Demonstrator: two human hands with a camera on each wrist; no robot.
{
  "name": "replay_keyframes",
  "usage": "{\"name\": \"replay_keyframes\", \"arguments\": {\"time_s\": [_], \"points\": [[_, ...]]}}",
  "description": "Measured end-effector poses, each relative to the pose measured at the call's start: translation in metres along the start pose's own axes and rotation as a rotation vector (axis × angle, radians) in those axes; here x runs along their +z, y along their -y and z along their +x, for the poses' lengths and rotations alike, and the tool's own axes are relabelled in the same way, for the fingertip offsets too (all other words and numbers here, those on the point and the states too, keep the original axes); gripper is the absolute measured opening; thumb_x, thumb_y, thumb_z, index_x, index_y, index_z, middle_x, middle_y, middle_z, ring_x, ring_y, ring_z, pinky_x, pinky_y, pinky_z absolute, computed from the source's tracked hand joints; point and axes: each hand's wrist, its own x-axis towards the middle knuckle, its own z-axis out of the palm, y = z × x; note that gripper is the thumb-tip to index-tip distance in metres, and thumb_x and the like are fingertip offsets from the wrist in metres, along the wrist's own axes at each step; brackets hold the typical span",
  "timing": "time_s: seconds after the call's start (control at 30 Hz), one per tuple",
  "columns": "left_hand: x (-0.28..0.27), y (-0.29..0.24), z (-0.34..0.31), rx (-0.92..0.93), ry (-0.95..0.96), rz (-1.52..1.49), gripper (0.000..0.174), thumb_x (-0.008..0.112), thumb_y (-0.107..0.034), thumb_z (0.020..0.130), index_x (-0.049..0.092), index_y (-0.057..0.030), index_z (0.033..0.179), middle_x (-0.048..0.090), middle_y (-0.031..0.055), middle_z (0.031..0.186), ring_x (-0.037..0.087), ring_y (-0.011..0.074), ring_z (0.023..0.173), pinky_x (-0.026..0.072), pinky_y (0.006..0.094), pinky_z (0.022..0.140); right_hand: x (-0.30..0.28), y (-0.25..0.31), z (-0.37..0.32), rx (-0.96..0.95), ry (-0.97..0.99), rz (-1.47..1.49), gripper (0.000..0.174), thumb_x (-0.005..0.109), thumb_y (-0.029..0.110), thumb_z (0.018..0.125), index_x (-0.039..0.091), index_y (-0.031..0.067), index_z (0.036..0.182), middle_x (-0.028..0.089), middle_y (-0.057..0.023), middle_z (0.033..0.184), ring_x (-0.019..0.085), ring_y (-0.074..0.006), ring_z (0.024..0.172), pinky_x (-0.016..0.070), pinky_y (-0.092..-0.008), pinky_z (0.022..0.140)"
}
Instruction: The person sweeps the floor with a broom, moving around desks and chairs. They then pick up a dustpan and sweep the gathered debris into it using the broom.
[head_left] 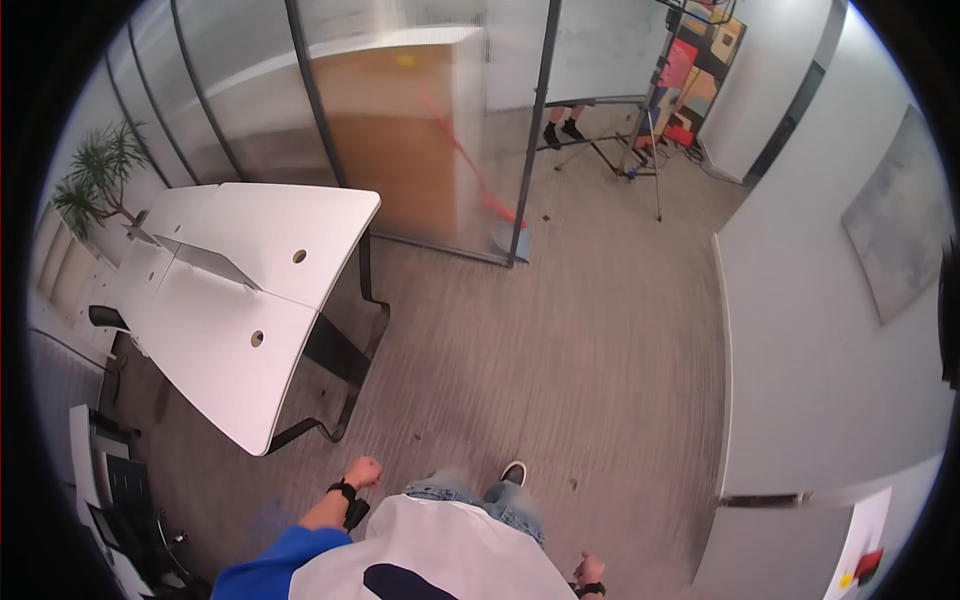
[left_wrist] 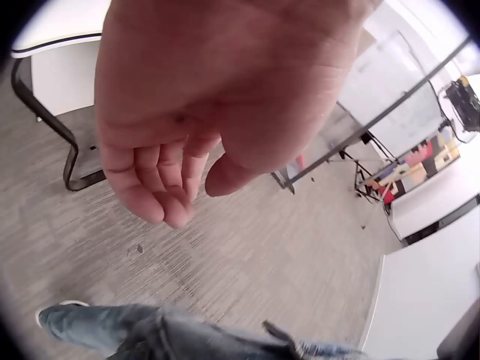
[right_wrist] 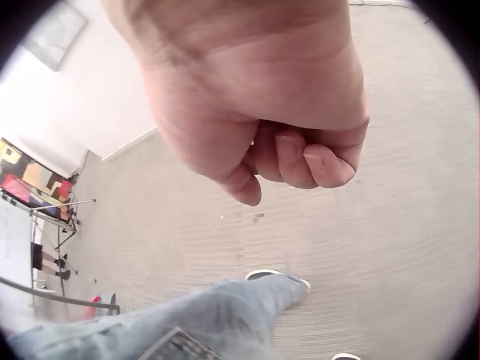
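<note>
My left hand (head_left: 365, 472) hangs beside my body, near the corner of the white desk in the head view. The left wrist view shows that hand (left_wrist: 225, 97) with loosely bent fingers and thumb and nothing between them. On the other side, my right hand (head_left: 590, 568) is low at the bottom edge of the head view. Its fingers curl loosely toward the palm in the right wrist view, and the hand (right_wrist: 262, 97) holds nothing. Both hands hang over carpeted floor, apart from any object.
A white desk (head_left: 220, 340) with black legs stands at left. Ahead is a glass partition (head_left: 400, 130) with a red-handled dustpan (head_left: 512, 242) at its foot. Farther back, a tripod (head_left: 655, 165) stands near a person's feet (head_left: 563, 130). A wall (head_left: 800, 330) and white cabinet (head_left: 770, 545) are at right.
</note>
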Motion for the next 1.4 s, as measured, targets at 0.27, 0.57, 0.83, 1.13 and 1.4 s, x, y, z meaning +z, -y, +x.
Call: {"name": "replay_keyframes", "arguments": {"time_s": [0.27, 0.57, 0.83, 1.13, 1.4], "points": [[0.075, -0.076, -0.018, -0.130, -0.123, -0.265, 0.018, 0.049, -0.016, 0.080, 0.054, 0.0000, 0.086, 0.059, 0.0096, 0.074, 0.058, 0.0162, 0.059, 0.0493, 0.0282, 0.052, 0.033, 0.323, 0.110, -0.338, 0.112, 0.043, 0.020, 0.054, 0.013, 0.076, 0.042, 0.0050, 0.061, 0.038, -0.0021, 0.046, 0.038, -0.0137, 0.037, 0.0315, -0.0299, 0.035], [0.141, -0.150, 0.107, -0.343, -0.182, -0.683, 0.017, 0.046, -0.010, 0.078, 0.057, -0.0010, 0.068, 0.056, 0.0108, 0.060, 0.056, 0.0177, 0.049, 0.0453, 0.0294, 0.038, 0.212, 0.616, 0.168, -0.430, 0.445, -0.213, 0.023, 0.055, 0.018, 0.079, 0.046, 0.0067, 0.062, 0.041, -0.0033, 0.048, 0.042, -0.0150, 0.040, 0.0338, -0.0283, 0.037], [0.126, -0.389, 0.166, -0.065, -0.288, -0.905, 0.016, 0.046, -0.014, 0.083, 0.057, -0.0053, 0.092, 0.057, 0.0053, 0.072, 0.053, 0.0122, 0.059, 0.0457, 0.0256, 0.052, 0.317, 0.842, 0.174, -0.529, 0.570, -0.568, 0.021, 0.052, 0.021, 0.080, 0.055, 0.0049, 0.067, 0.048, -0.0022, 0.052, 0.048, -0.0130, 0.043, 0.0408, -0.0257, 0.041], [0.203, -0.452, 0.153, -0.419, -0.811, -1.303, 0.018, 0.051, -0.018, 0.083, 0.055, -0.0039, 0.093, 0.057, 0.0069, 0.069, 0.054, 0.0134, 0.054, 0.0449, 0.0246, 0.045, 0.536, 1.083, 0.215, -0.597, 0.690, -0.748, 0.024, 0.052, 0.027, 0.081, 0.056, 0.0031, 0.080, 0.049, -0.0016, 0.059, 0.047, -0.0125, 0.048, 0.0407, -0.0267, 0.043], [0.337, -0.647, 0.167, -0.954, -0.926, -1.809, 0.018, 0.053, -0.019, 0.080, 0.054, -0.0049, 0.091, 0.055, 0.0061, 0.067, 0.053, 0.0139, 0.054, 0.0449, 0.0243, 0.046, 0.835, 1.235, 0.327, -0.802, 1.101, -0.659, 0.026, 0.051, 0.032, 0.084, 0.055, 0.0065, 0.081, 0.052, -0.0003, 0.065, 0.045, -0.0110, 0.053, 0.0381, -0.0255, 0.047]]}}
